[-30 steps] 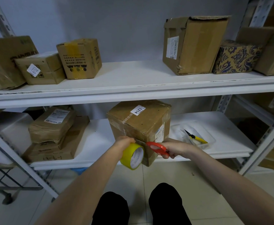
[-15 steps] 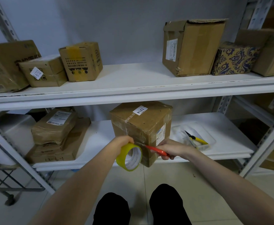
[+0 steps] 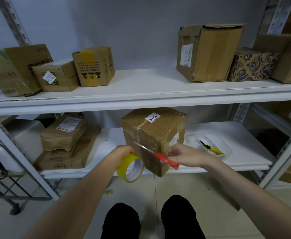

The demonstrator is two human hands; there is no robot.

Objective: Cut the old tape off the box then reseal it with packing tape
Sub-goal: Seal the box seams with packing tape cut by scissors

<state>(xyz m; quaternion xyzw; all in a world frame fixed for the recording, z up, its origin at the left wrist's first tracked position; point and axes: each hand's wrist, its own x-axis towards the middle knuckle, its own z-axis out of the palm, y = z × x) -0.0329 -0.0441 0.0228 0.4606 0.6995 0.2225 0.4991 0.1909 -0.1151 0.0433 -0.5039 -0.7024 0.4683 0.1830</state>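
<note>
Red-handled scissors (image 3: 165,158) sit gripped in my right hand (image 3: 182,155), blades across the box's near face. My left hand (image 3: 124,150) is closed on a yellow tape roll (image 3: 130,167), touching the box's lower left edge. Box (image 3: 156,133), label 1314, stands on the lower shelf (image 3: 241,149), one corner toward me. Clear tray (image 3: 225,149) with yellow cutters (image 3: 211,148) lies just right of it.

Scissors (image 3: 159,155) blades blurred; handles hidden by right hand (image 3: 184,155). Far-right box (image 3: 289,57) cut off by frame edge.
</note>
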